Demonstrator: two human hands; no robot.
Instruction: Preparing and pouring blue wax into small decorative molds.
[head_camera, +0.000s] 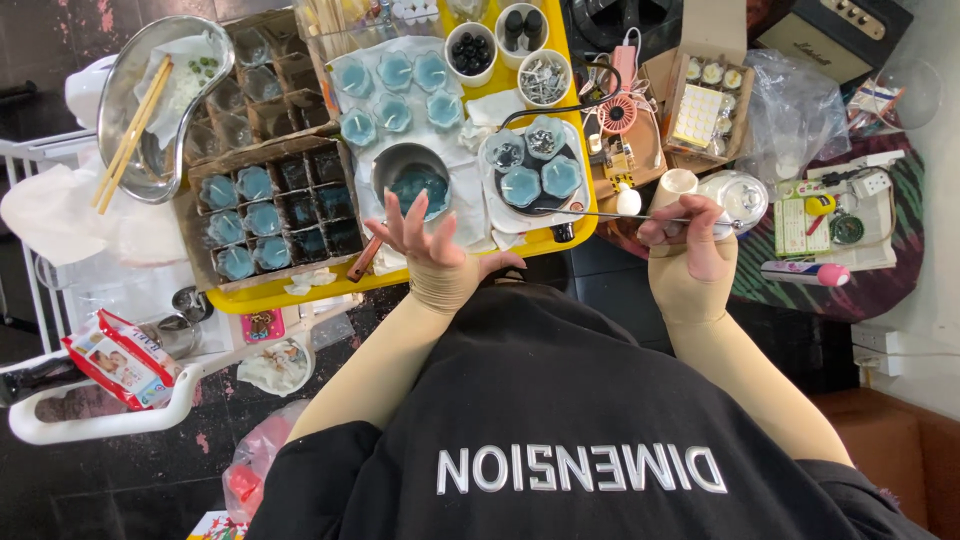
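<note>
Seen from above, a person in a black shirt and tan sleeves works at a yellow tray crowded with small cups. Nearest, the left hand hovers at the tray's near edge, fingers spread wide and holding nothing, just over a steel bowl of blue liquid. The right hand, off the tray's right edge, is closed in a pinch on the end of a thin metal rod that reaches left toward a plate of blue-filled faceted cups near the tray's right edge. The rod looks stiff, light and slick, best gripped at its near end; the cups look small, brittle and easily spilled. Further left sits a cardboard divider box of blue cups; beyond lie more cups on white paper.
</note>
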